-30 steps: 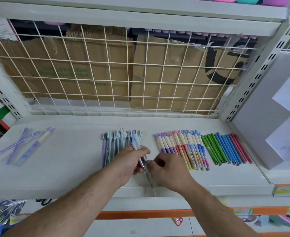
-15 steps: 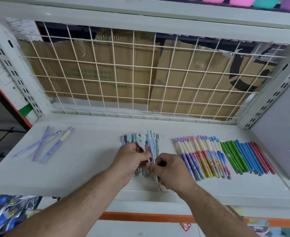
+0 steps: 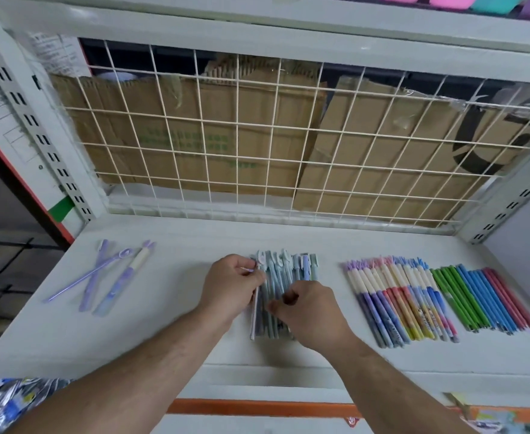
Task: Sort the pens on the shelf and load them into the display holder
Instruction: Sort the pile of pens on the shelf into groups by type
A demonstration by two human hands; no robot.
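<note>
The person's left forearm [image 3: 132, 380] and right forearm [image 3: 392, 383] are bare as far as the view reaches, with fine hair thinning toward the wrists. The left grip [image 3: 230, 288] and right grip [image 3: 312, 314] are bare, knuckles creased.

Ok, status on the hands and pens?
Left hand pinches thin pale-pink pen beside blue-grey pen bunch. Right hand grips bunch. Sorted coloured pens lie apart, right.

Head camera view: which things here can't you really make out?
Head view only:
Blue-grey pen bundle: left hand and right hand cover its middle; count unclear.
Right hand: fingertips curl underneath; grip hidden.
Pale pen: upper part hidden in left hand.
Cardboard boxes: print blurred behind wire grid.
Coloured containers: cut by top edge.
</note>
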